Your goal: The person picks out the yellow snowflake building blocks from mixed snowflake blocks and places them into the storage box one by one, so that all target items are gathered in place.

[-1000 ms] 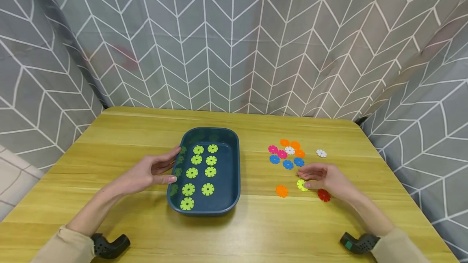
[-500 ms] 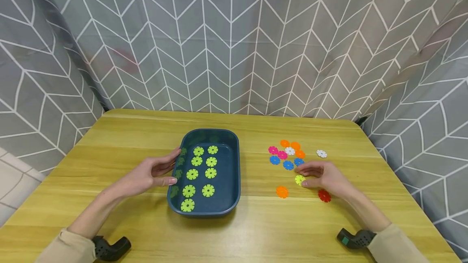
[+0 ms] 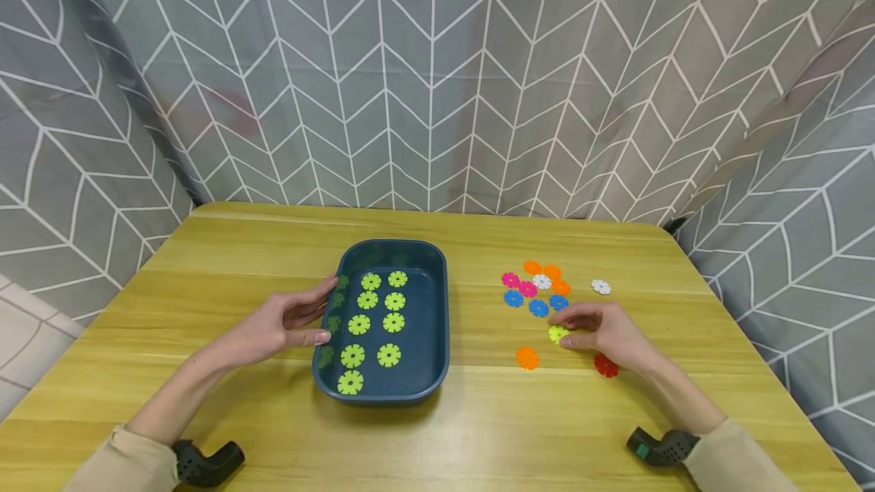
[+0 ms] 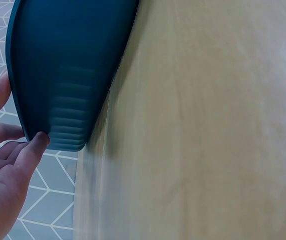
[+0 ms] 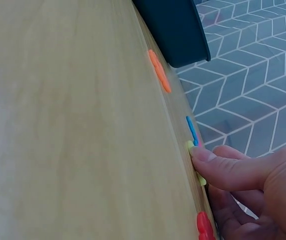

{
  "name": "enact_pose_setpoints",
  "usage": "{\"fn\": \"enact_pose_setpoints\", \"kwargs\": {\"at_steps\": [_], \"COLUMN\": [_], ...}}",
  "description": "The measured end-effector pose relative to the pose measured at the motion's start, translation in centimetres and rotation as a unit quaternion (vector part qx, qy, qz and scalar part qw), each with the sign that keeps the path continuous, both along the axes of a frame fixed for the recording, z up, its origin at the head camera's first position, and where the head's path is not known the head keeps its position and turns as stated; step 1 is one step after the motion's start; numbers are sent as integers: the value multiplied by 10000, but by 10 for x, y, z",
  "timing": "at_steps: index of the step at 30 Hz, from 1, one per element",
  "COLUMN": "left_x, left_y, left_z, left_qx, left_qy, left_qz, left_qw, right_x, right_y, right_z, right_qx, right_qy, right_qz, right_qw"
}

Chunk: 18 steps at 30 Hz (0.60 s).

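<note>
A dark blue tray stands on the wooden table, with several lime-green notched plastic discs lying in two columns on its floor. My left hand holds its left rim, thumb nearer me and fingers farther back; the left wrist view shows one fingertip against the outer wall. On the right, thumb and fingers of my right hand pinch a yellow notched disc at table level. The thumb tip covers part of it, and the fingers' exact contact is hard to see.
Beyond the right hand lies a cluster of orange, pink, blue and white discs. Another white disc sits apart. A single orange disc and a red disc lie nearer me. A patterned grey curtain hangs behind the table.
My right hand and the yellow disc have shifted slightly left and away from me, toward the blue discs. The left hand and the tray stay in place.
</note>
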<state>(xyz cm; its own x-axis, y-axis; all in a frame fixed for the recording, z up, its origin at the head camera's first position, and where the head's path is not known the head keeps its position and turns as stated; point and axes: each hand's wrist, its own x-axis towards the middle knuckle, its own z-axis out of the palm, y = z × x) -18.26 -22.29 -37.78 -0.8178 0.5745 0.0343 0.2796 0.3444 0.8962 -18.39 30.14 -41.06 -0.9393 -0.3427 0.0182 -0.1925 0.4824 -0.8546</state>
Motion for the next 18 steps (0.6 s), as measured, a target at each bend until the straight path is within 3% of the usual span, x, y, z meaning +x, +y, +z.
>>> {"fn": "enact_pose_setpoints", "kwargs": {"at_steps": [18], "left_x": [0], "left_y": [0], "left_z": [0], "left_qx": [2], "left_qy": [4], "left_qz": [9], "left_qw": [10000], "right_x": [2], "right_y": [-3], "right_z": [1], "right_qx": [95], "right_qy": [97], "right_qz": [82], "right_qw": [9999]}}
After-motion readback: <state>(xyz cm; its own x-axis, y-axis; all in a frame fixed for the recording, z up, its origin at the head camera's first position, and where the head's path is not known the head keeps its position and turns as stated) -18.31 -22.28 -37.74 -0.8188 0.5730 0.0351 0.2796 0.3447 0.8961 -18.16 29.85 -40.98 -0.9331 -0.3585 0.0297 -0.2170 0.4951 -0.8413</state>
